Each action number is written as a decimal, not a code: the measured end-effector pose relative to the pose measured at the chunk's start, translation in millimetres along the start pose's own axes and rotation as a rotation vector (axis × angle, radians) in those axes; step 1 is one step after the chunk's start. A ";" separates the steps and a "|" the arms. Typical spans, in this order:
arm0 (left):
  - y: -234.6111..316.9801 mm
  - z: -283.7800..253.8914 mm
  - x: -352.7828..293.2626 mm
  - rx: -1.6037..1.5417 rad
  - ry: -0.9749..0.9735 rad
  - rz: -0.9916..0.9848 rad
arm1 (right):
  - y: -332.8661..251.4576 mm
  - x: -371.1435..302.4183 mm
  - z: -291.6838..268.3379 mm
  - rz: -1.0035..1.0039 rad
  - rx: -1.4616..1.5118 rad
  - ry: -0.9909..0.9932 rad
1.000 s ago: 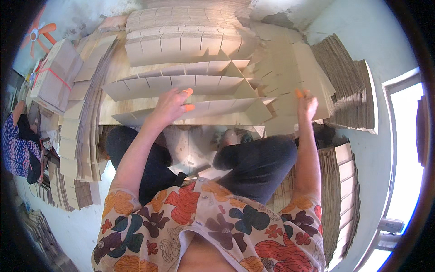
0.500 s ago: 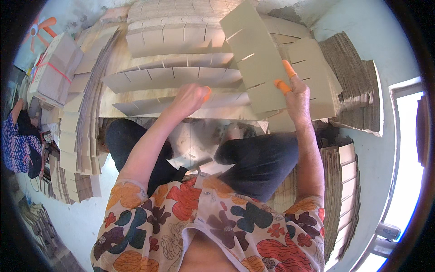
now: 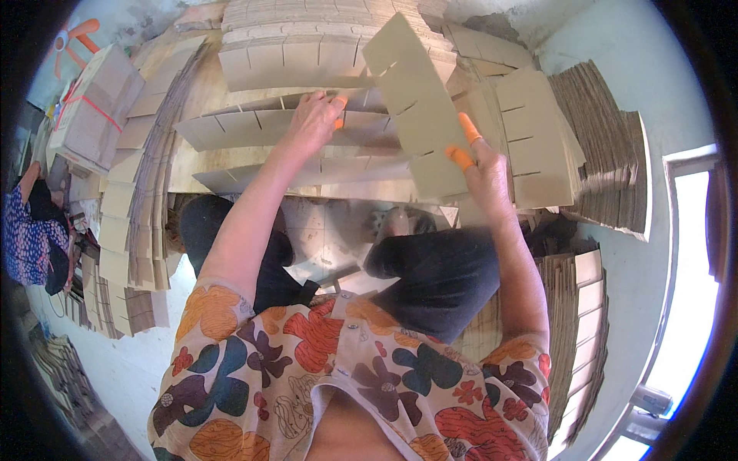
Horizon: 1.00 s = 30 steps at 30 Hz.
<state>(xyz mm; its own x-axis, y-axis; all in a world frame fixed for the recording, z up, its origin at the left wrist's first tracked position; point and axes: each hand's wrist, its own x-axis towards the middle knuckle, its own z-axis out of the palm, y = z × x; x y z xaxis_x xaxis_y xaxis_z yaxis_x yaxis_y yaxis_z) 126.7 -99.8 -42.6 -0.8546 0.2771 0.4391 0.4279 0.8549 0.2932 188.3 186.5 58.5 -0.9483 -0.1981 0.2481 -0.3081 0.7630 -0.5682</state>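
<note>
Three slotted cardboard strips stand on edge in front of me: a near one, a middle one, and one close behind it. My left hand is at the middle strip, its orange-capped fingertips closed about the upper edge. My right hand grips another slotted cardboard strip near its lower right edge, with orange covers on the thumb and a finger. This held strip is tilted, its far end up and to the left. It hides the right ends of the standing strips.
Stacked slotted cardboard lines the table's far side. More piles lie left and right, with a darker stack by the wall. At left are a strapped carton, an orange fan and another person.
My left hand has moved away from me, from the near standing strip to the middle one. The right hand and its strip have shifted slightly left and nearer to me.
</note>
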 end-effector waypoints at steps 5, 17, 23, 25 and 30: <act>1.3 5.3 -9.5 -0.145 -0.096 -0.058 | -1.0 -4.7 0.3 0.048 -0.019 -0.075; 0.1 8.3 -12.4 -0.112 -0.184 -0.120 | 16.9 -9.5 17.6 -0.108 0.037 -0.127; 1.4 5.2 -8.9 -0.155 -0.200 -0.099 | 21.1 3.0 25.7 -0.236 0.071 -0.216; 1.3 7.3 -6.2 -0.183 -0.159 -0.080 | 25.6 10.7 28.9 -0.326 0.015 -0.200; 1.3 10.4 -7.1 -0.239 -0.061 -0.072 | 39.2 25.6 35.9 -0.317 -0.055 -0.307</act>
<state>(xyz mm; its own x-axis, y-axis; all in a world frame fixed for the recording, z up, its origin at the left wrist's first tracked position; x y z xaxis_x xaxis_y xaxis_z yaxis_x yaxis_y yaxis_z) 130.2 -96.1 -54.1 -0.8986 0.2510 0.3599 0.4162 0.7474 0.5178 149.2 189.2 14.5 -0.7890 -0.5946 0.1543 -0.5906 0.6649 -0.4573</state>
